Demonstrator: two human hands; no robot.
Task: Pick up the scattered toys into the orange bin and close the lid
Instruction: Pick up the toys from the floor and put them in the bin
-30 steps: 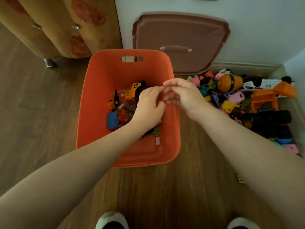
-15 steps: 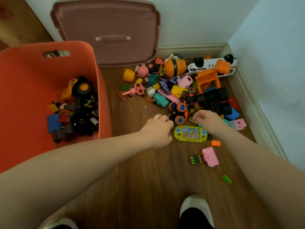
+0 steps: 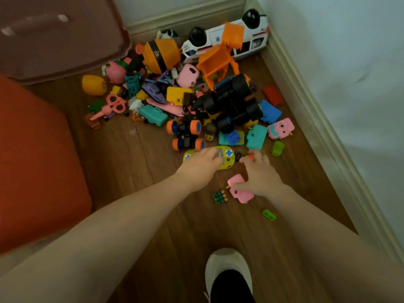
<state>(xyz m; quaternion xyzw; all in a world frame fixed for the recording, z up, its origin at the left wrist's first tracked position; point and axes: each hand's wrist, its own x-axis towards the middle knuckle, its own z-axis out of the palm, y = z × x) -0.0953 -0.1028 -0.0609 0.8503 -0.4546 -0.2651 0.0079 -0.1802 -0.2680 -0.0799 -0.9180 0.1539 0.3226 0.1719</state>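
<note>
The left hand (image 3: 202, 165) lay on the yellow game (image 3: 225, 159) at the pile's near edge, fingers reaching over it; the right hand (image 3: 261, 178) hovered beside, fingers spread — grip unclear; the game probably light, stiff, slick — best held across its short sides.

Both my bare forearms reach forward and down. My left hand (image 3: 202, 166) lies palm down with fingers stretched ahead; my right hand (image 3: 261, 174) is beside it, fingers spread and blurred.
</note>
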